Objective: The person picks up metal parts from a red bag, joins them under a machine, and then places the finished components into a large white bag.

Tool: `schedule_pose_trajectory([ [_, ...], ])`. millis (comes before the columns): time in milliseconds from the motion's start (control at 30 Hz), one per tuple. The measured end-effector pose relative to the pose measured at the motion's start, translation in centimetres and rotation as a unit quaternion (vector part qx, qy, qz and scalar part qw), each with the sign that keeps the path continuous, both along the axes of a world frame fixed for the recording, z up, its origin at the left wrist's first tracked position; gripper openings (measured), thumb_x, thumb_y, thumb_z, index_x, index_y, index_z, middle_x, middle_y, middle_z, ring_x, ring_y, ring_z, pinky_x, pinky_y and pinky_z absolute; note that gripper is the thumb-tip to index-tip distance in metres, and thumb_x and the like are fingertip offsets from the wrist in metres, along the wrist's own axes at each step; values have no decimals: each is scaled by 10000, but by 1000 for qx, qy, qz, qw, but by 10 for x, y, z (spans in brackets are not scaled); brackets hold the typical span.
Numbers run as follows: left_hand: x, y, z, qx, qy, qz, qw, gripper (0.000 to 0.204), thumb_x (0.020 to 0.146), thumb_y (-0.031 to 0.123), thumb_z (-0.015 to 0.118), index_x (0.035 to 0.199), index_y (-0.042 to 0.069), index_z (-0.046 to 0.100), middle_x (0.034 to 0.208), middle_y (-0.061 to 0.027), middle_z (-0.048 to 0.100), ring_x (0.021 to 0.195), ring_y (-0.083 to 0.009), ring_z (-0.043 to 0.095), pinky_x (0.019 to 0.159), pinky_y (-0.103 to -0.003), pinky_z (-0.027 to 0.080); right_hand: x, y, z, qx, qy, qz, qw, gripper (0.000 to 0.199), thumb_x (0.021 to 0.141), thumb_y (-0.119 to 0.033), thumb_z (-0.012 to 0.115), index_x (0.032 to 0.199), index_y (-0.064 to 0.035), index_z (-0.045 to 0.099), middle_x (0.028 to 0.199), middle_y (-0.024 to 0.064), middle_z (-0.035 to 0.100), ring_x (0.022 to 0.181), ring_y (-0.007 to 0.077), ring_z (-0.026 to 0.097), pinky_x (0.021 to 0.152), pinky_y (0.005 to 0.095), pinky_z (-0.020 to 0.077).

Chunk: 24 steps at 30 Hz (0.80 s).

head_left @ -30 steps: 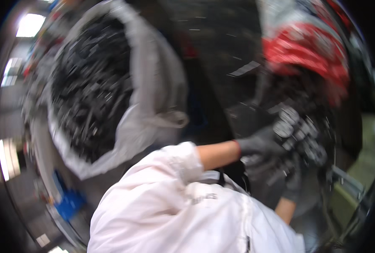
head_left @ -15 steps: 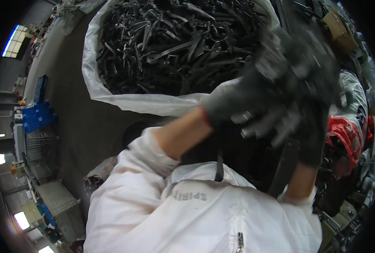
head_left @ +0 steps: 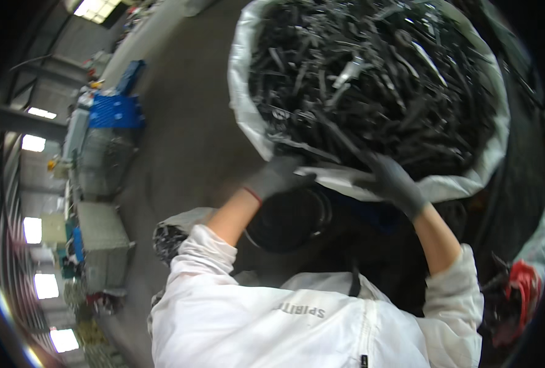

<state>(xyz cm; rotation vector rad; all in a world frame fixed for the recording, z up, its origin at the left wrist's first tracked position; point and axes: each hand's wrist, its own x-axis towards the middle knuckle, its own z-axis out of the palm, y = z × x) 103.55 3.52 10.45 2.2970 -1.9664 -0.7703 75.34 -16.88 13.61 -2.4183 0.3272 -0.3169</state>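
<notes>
A large white plastic bag (head_left: 240, 76) with a folded-down rim stands before me, filled with dark, flat metal pieces (head_left: 370, 80), some of them shiny. My left hand (head_left: 275, 176), in a dark grey glove, is closed on the near rim at the left. Farther right along the same rim, my right hand (head_left: 397, 186) is closed on it too, in a matching glove. Its fingertips reach inside the bag beside the pieces, and its thumb lies outside. Some fingers of both hands are hidden or blurred.
A round black container (head_left: 287, 221) stands on the floor below the bag. To my left is a bag of dark pieces (head_left: 173, 242); a red bag (head_left: 521, 294) lies at the right. A blue crate (head_left: 114, 111) and grey bins (head_left: 103, 227) stand farther left.
Both hands have moved from the right, where they held a blurred bunch of dark metal pieces, to the bag's near rim. That bunch is no longer in them. The view has turned.
</notes>
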Motion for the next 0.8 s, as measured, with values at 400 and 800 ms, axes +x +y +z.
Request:
schedule_pose_trajectory([
  [400,-73,-23,83,-101,-167,-149,969,370,782,63,713,1148,111,693,1085,-139,715,946,-341,723,817,-460,580,-123,81,32,-19,-70,-134,988,336,855,-43,735,1187,-70,693,1115,161,737,1013,359,713,903,436,572],
  [800,-537,-245,9,-182,384,-285,859,446,940,107,704,1365,17,603,1255,-167,698,1155,-298,684,1010,-404,550,-494,160,4,285,-316,-715,554,343,1098,-133,549,1421,-36,609,1309,88,692,1207,169,652,1043,318,528],
])
